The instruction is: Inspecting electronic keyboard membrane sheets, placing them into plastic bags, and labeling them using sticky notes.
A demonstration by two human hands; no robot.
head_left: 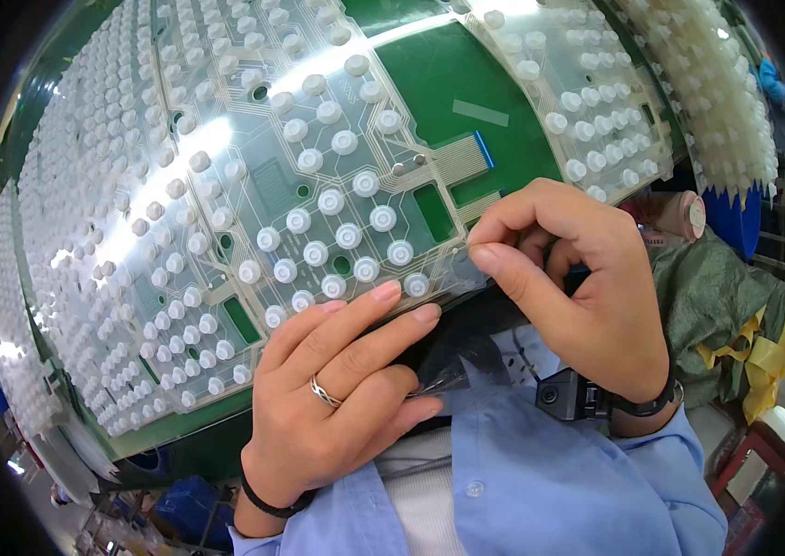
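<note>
Clear flexible keypad membrane sheets (272, 190) with printed traces and rows of white rubber domes lie on a green work surface (522, 111). My left hand (337, 389), wearing a ring, rests with its fingers stretched over the near edge of the middle sheet, beside the lowest domes. At that sheet's near right corner, my right hand (577, 269) pinches thumb and forefinger together. What sits between those fingertips is too small to make out. A flat connector tail with a blue end (483, 150) sticks out from the sheet above my right hand.
A strip of translucent tape (480, 113) is on the green surface. More domed sheets are stacked at far right (707, 93) and left (8, 315). Beyond my right wrist are a pinkish roll (679, 215), a dark green sack (716, 306) and a blue bin (733, 222).
</note>
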